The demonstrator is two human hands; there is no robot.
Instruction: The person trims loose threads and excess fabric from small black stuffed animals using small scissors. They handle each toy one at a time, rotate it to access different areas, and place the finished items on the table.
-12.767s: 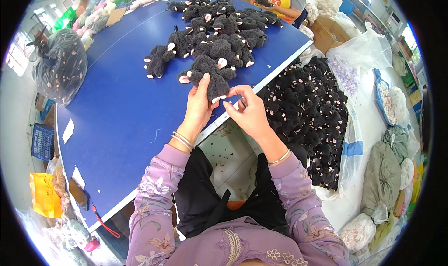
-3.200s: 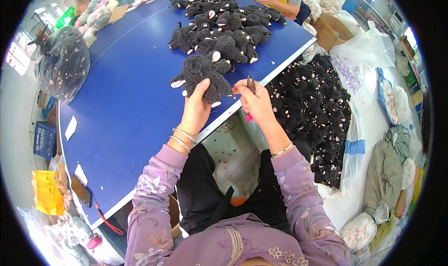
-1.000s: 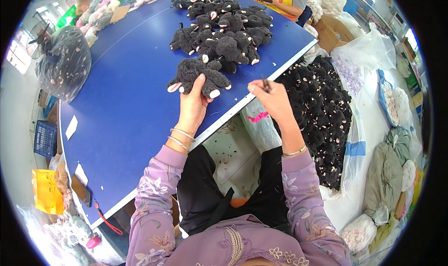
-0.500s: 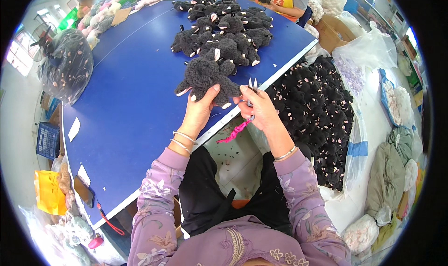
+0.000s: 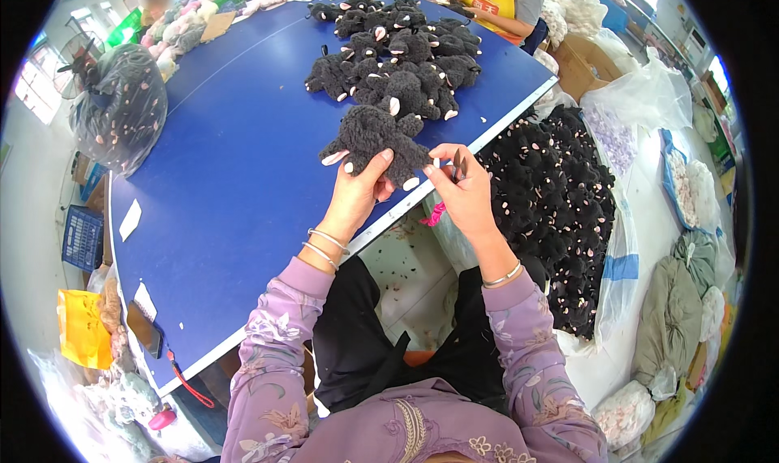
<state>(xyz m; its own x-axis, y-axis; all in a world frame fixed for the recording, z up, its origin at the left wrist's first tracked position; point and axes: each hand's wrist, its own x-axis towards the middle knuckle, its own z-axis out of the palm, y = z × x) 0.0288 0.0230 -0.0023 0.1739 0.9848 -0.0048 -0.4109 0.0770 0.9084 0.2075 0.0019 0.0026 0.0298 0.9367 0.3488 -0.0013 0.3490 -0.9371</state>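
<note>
A dark plush toy with pale pink ears and paw tips is held over the near edge of the blue table. My left hand is closed round its lower body, thumb on top. My right hand keeps a small pair of scissors tucked in it, the blades sticking up. Its thumb and forefinger pinch at the end of the toy's right limb. A bright pink wrapped handle or cord hangs below that hand. Just beyond lies a heap of similar plush toys.
Right of the table, a large open bag holds many black plush pieces. A filled clear bag stands at the left edge. A phone lies at the near-left corner. Across the table is a person in a yellow apron.
The toy and both hands have shifted slightly right in the picture. My right fingers have moved from holding the scissors upright to pinching the limb's end, with the scissors lying back in the hand.
</note>
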